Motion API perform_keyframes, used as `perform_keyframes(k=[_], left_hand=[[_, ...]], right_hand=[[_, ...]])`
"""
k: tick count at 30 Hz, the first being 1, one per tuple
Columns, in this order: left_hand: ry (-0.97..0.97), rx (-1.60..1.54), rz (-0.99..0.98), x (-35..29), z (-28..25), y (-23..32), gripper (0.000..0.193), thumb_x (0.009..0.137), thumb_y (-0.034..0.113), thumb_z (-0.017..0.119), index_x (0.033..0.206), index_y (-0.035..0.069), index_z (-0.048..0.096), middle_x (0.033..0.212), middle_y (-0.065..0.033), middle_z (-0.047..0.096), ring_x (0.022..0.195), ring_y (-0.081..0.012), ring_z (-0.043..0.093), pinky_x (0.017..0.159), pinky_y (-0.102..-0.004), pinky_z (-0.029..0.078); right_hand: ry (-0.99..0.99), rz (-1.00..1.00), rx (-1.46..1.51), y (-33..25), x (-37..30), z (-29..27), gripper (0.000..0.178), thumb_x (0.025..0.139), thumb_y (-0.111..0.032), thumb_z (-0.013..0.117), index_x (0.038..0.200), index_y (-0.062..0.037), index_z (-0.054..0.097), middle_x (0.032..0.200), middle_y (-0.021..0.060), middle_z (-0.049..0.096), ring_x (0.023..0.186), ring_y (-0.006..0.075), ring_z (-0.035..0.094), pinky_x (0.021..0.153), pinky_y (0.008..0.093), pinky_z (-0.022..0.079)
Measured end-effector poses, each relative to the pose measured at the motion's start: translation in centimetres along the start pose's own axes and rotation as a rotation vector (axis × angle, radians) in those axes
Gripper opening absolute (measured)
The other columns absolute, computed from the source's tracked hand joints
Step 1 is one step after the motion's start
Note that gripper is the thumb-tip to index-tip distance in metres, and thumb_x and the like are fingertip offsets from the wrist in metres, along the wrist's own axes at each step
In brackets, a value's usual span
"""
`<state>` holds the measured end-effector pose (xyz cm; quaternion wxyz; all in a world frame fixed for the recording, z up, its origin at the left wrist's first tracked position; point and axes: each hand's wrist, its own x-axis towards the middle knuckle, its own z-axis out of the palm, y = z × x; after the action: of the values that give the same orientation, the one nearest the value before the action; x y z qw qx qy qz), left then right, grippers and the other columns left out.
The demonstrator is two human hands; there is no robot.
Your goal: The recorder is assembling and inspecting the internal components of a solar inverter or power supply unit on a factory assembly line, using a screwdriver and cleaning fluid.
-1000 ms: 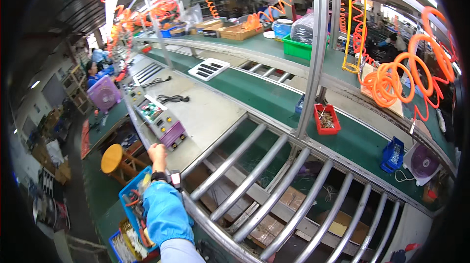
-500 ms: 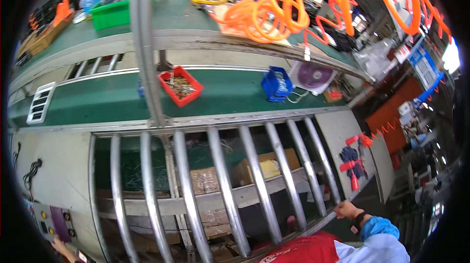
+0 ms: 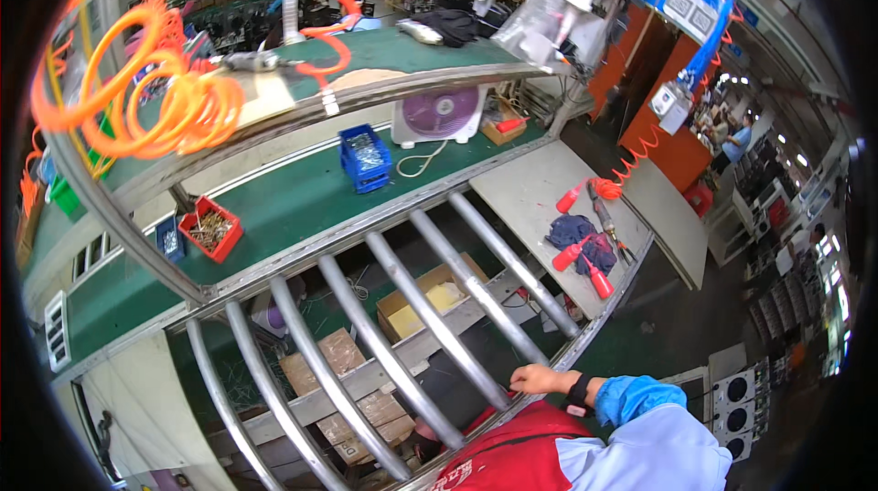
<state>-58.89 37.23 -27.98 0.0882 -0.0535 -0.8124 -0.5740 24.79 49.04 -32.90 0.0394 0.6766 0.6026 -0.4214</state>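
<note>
At the near rail (image 3: 585, 337) of the roller conveyor (image 3: 480, 291), in the head view, the right hand (image 3: 540, 380) has its fingers curled by the lower end of a roller. Its grip looks bent inward, but whether it holds the rail or only rests against it I cannot tell; nothing carried shows in it. The left hand is out of the picture, so its state cannot be told. The rail and the rollers, nearest to the right hand, slant across the middle of the view, just beyond the red apron (image 3: 521, 445) and the blue sleeve cover (image 3: 640, 397).

As far as progress can be judged, neither a finished step nor a half-done one shows at the hand itself. A hand tool (image 3: 602, 214) lies unheld on the grey bench (image 3: 530, 178) past the end of the rollers, with red cylindrical pieces (image 3: 600, 283) and a dark cloth (image 3: 572, 231) around it. On the green belt (image 3: 293, 203) across the rollers, the red bin (image 3: 229, 244) and the blue bin (image 3: 370, 182) both hold small metal parts, well apart from the hand; they look stocked rather than used up. What is left to do cannot be read from how these things lie.
</note>
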Motion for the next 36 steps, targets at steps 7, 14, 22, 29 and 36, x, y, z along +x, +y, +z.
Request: perform_keyframes(k=[7,14,22,29,36], left_hand=[[-0.403,0.109,0.120,-7.2,-5.2,-7.3,0.045,0.077,0.001,0.062,0.118,0.003,0.042,0.097,-0.0147,0.054,0.075,-0.0286,0.059,0.067,-0.0497,0.057],[-0.597,0.161,0.122,-40.1,-2.4,7.3,0.066,0.078,0.002,0.064,0.140,0.002,0.040,0.137,-0.0178,0.047,0.125,-0.0306,0.050,0.104,-0.0395,0.040],[-1.128,0.272,-0.041,-58.5,-16.3,7.4,0.031,0.092,0.022,0.064,0.117,0.002,0.064,0.094,-0.0114,0.071,0.085,-0.0162,0.067,0.078,-0.0308,0.053],[-0.287,0.388,-0.234,-53.9,-29.7,-1.9,0.020,0.087,0.016,0.064,0.099,0.001,0.065,0.083,-0.0116,0.069,0.078,-0.0208,0.068,0.074,-0.0342,0.053],[-0.005,1.111,-0.136,-47.4,-35.2,-7.2,0.041,0.071,0.025,0.077,0.100,-0.001,0.064,0.082,-0.0159,0.069,0.080,-0.0304,0.069,0.073,-0.0396,0.054]], right_hand=[[-0.076,-0.352,0.201,0.1,2.9,4.5,0.029,0.085,-0.035,0.063,0.093,-0.0080,0.070,0.089,0.0137,0.071,0.085,0.0314,0.069,0.077,0.0416,0.054],[-0.426,-0.358,0.277,-3.1,2.2,2.0,0.028,0.088,-0.021,0.068,0.106,0.0002,0.066,0.087,0.0088,0.070,0.079,0.0126,0.067,0.071,0.0276,0.054],[-0.817,-0.601,0.101,-3.4,-0.1,3.0,0.024,0.090,-0.019,0.064,0.105,0.0005,0.066,0.085,0.0053,0.069,0.078,0.0126,0.066,0.071,0.0273,0.053],[-0.991,-0.552,-0.037,-2.0,-4.3,5.6,0.018,0.091,-0.015,0.066,0.103,-0.0016,0.064,0.082,0.0036,0.066,0.072,0.0117,0.064,0.066,0.0266,0.053],[-0.742,-0.591,0.023,-1.7,-7.6,7.8,0.021,0.089,-0.018,0.065,0.101,-0.0009,0.067,0.080,0.0055,0.069,0.072,0.0130,0.065,0.064,0.0277,0.052]])
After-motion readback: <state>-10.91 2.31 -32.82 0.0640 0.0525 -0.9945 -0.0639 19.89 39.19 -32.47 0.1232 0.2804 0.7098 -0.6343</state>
